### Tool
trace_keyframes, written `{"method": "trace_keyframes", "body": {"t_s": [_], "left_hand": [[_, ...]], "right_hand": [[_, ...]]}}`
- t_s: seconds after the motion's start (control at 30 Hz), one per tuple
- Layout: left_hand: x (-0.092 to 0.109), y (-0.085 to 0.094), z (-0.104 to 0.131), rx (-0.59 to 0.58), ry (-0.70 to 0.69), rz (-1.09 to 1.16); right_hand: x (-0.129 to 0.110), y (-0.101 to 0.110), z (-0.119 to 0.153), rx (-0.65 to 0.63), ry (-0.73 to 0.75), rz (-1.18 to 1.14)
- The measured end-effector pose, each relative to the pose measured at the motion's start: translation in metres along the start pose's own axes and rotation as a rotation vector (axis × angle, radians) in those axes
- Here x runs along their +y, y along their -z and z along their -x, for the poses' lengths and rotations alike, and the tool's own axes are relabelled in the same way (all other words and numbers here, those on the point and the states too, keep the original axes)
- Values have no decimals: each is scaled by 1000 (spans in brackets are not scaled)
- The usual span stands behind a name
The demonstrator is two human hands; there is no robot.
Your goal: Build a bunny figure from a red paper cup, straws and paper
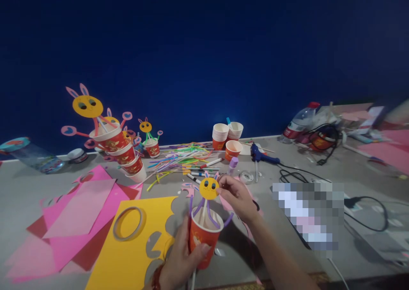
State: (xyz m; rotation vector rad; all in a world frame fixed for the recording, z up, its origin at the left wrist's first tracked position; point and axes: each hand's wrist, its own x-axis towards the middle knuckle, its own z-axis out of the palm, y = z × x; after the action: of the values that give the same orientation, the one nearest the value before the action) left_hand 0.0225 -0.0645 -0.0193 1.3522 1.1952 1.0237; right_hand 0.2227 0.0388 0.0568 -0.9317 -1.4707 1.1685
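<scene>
My left hand (187, 249) is wrapped round a red paper cup (209, 239) with a white rim, held slightly tilted above the table. Purple pipe cleaners (211, 215) rise out of the cup and bend over its rim on both sides. On a white stick above the cup stands a round yellow paper face (209, 189) with pink rabbit ears. The fingers of my right hand (234, 194) are pinched at the right edge of this face. A white stick also shows below the cup.
Finished-looking rabbit cups (108, 138) stand stacked at the left. Yellow paper (128, 247) with a tape ring (128, 224) and pink sheets (79, 213) lie left of my hands. Behind are loose pipe cleaners (179, 155), cup stacks (220, 135) and a blue glue gun (262, 155) with its cord.
</scene>
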Motion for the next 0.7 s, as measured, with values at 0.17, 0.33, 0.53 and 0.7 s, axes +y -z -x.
{"method": "trace_keyframes", "body": {"t_s": [0.17,0.33,0.53,0.7], "left_hand": [[0,-1,0,-16,11,41],[-1,-3,1,3,23,9],[0,-9,2,57,-15,-28],[-3,-8,2,46,-28,-35]], "right_hand": [[1,-2,1,8,-57,-47],[1,-6,0,-130,-249,-187],[2,-6,-4,-189,-348,-218],[2,-7,-4,-169,-355,-223]]}}
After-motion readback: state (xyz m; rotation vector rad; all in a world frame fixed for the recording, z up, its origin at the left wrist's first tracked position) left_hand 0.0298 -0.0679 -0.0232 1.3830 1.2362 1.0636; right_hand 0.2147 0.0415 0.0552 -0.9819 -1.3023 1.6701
